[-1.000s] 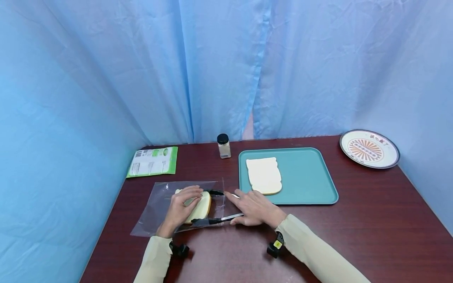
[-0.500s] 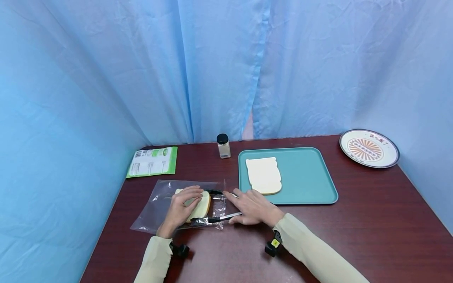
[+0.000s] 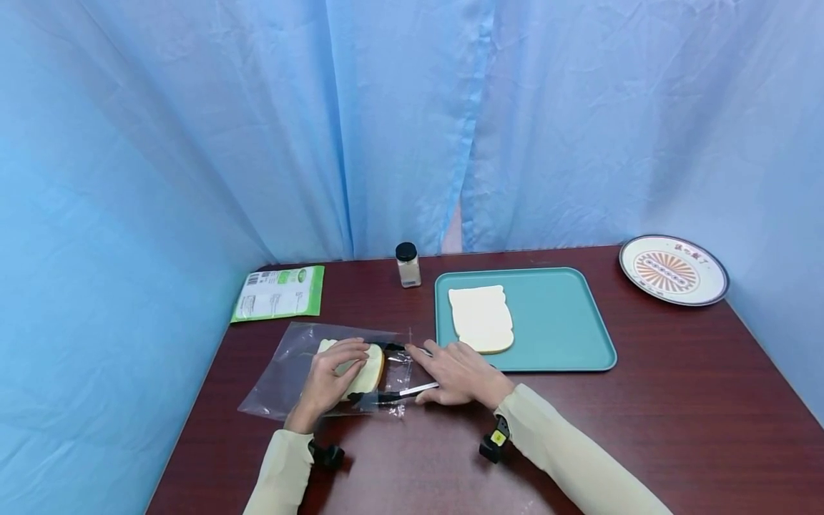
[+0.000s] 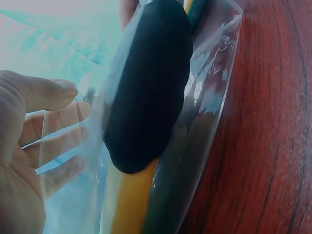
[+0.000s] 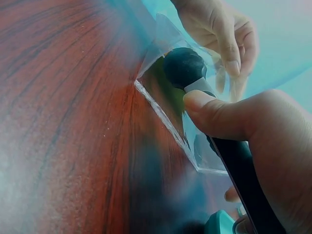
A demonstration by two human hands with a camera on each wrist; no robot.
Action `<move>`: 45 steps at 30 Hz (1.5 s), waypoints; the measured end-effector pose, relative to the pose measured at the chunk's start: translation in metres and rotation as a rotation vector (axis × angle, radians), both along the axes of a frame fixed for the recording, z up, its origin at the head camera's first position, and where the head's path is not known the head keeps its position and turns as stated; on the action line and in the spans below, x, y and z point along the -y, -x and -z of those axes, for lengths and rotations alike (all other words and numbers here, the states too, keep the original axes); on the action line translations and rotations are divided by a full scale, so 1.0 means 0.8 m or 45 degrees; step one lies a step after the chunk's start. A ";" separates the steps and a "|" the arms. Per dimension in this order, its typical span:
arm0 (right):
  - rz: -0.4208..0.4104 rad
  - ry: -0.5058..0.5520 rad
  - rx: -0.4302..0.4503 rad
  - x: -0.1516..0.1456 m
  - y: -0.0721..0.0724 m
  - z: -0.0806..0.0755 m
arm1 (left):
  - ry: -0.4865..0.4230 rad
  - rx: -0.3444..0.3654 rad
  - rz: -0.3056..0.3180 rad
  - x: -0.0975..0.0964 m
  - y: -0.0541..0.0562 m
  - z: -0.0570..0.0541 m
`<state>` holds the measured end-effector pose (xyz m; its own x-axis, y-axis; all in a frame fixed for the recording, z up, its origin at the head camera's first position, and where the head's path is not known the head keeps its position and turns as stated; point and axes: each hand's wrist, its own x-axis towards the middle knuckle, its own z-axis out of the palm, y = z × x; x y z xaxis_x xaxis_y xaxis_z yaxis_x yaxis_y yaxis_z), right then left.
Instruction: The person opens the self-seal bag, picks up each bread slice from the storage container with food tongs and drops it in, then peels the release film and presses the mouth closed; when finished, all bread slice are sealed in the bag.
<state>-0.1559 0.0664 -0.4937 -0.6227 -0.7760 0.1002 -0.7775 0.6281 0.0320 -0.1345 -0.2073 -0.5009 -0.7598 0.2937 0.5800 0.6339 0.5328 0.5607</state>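
A clear plastic bag [image 3: 277,383] lies at the left of the table with a bread slice [image 3: 371,372] inside it. Two black-tipped arms of tongs [image 3: 418,390] reach through the bag's right end, one along each side of the slice. My right hand [image 3: 462,373] grips the tongs, its thumb and fingers spread along the two arms. Over the slice, my left hand [image 3: 331,375] pinches the bag's film between thumb and fingers. In the left wrist view one black tong tip [image 4: 151,87] lies against the crust under the film. Part of the slice is hidden beneath my left hand.
A teal tray [image 3: 560,322] holds another bread slice [image 3: 481,318] at its left side. Behind stand a black-capped jar [image 3: 408,266] and, far right, a patterned plate [image 3: 672,272]. A green-and-white packet [image 3: 278,293] lies at the back left, before blue curtains [image 3: 412,129].
The bag's near edge and the near tong arm have shifted slightly away from me. My right hand has moved a little left with the tongs. My left hand stays in place.
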 end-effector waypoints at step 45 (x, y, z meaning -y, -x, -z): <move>0.213 0.043 0.167 -0.032 -0.017 -0.029 | -0.010 0.024 -0.026 0.003 0.004 0.009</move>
